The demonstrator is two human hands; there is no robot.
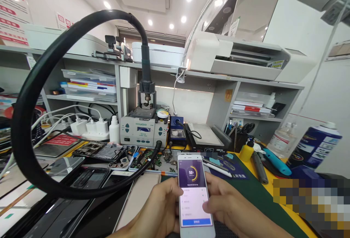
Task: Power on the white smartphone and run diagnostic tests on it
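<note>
A white smartphone (pixel 196 212) is held upright between both hands at the bottom centre, its screen lit with a purple top, a "50%" dial, a short list and a blue button. My left hand (pixel 164 201) grips its left edge, thumb against the side of the screen and fingers behind it. On the right edge, my right hand (pixel 221 198) holds it too, the thumb over the lower right of the screen. The fingers behind the phone are mostly hidden. Just beyond its top lies a tray of small circuit boards (pixel 164 163).
A black hose (pixel 24 96) loops across the left from a hot-air station (pixel 143 130). Several phones and panels (pixel 106 201) cover the bench's left. Right of the green mat (pixel 254 194) stand a yellow bottle (pixel 247 151), a turquoise-handled tool (pixel 277 161) and a spray can (pixel 314 145).
</note>
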